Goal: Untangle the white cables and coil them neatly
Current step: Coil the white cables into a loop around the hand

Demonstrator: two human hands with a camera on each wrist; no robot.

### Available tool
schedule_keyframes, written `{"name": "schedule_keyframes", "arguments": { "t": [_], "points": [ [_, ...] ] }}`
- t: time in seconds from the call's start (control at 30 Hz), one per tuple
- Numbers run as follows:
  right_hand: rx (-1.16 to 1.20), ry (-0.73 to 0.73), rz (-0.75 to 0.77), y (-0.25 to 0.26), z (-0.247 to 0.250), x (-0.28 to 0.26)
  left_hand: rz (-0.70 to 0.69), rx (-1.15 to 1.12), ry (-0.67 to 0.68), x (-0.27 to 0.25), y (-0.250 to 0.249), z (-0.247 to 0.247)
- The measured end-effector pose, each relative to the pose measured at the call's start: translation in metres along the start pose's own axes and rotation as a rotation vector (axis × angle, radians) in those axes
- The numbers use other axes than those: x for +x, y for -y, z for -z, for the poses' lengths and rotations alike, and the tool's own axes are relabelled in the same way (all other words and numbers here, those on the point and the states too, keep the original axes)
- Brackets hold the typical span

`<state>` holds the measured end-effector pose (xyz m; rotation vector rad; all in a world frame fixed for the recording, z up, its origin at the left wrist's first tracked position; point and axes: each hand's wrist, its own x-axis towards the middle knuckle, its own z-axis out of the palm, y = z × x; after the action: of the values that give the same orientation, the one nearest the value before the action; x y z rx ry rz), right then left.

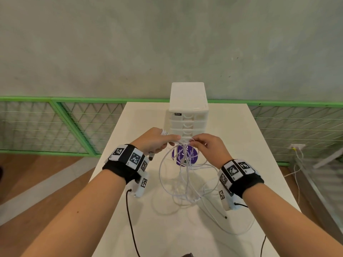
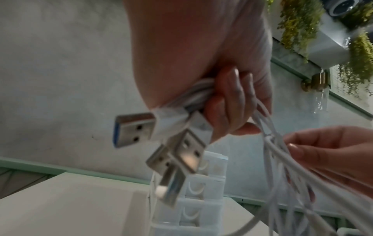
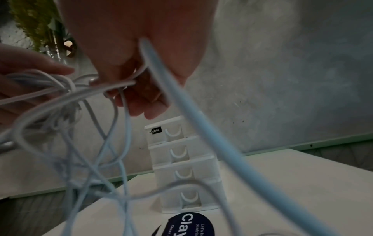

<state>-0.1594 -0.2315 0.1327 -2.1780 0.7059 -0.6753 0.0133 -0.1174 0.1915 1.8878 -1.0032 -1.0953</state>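
Above the white table [image 1: 141,229], just in front of the white drawer unit [image 1: 188,108], the left hand [image 1: 153,142] grips a bundle of white cables [image 1: 182,180] by their USB plugs [image 2: 159,140] while the right hand [image 1: 207,147] apparently pinches one strand, tangled loops hanging down to the tabletop.

The purple round label [image 1: 185,154] behind the white cables [image 1: 185,182] is half covered, its print too small to read; the right wrist view cuts it off after "Clay".
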Motion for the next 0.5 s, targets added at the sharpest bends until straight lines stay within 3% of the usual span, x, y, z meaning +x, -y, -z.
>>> {"name": "schedule_keyframes", "arguments": {
  "t": [0.13,0.33,0.5],
  "points": [
    [-0.014,-0.054,0.035,0.007,0.001,0.005,-0.024,-0.024,-0.008,-0.005,0.004,-0.004],
    [-0.174,-0.064,0.036,0.011,0.012,0.008,-0.122,0.109,-0.198,-0.003,0.008,-0.004],
    [-0.027,-0.007,-0.051,0.016,0.021,0.006,-0.191,0.256,-0.276,-0.004,0.007,-0.006]
  ]
}}
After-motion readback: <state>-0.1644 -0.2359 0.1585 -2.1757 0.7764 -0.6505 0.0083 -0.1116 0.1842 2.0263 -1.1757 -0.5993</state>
